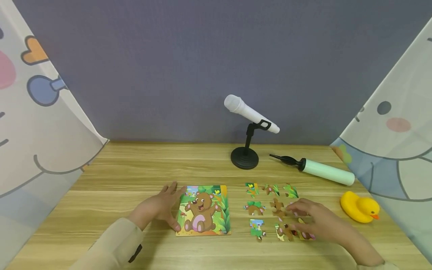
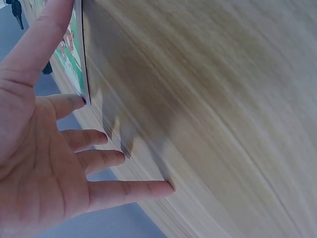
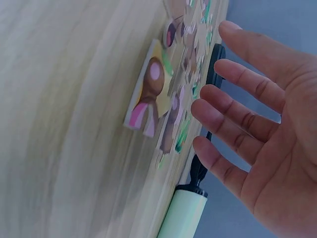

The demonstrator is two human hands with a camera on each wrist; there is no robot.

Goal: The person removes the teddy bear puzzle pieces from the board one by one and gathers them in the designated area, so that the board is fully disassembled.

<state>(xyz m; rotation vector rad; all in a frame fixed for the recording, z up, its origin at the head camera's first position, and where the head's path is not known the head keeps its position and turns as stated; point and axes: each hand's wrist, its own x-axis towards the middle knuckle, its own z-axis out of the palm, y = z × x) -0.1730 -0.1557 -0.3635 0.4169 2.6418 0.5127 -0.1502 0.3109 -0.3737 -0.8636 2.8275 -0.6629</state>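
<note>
A square puzzle board [image 1: 204,193] with a brown bear picture lies on the wooden table. My left hand [image 1: 162,208] is at its left side, fingers spread, with thumb and index at the board's edge; the left wrist view shows that hand [image 2: 44,163] with its palm empty. To the right, loose jigsaw pieces [image 1: 254,209] lie in three rough rows. Over the right-hand pieces hovers my right hand [image 1: 320,221], hiding part of them. In the right wrist view its relaxed fingers hold nothing, and a corner piece [image 3: 152,79] lies apart from them.
Behind the pieces a white microphone [image 1: 251,112] sits on a black stand [image 1: 244,158]. A pale green hand pump [image 1: 327,171] with a black nozzle lies at the back right. The yellow rubber duck [image 1: 359,207] is right of my right hand. A grey panel [image 1: 162,75] closes the back.
</note>
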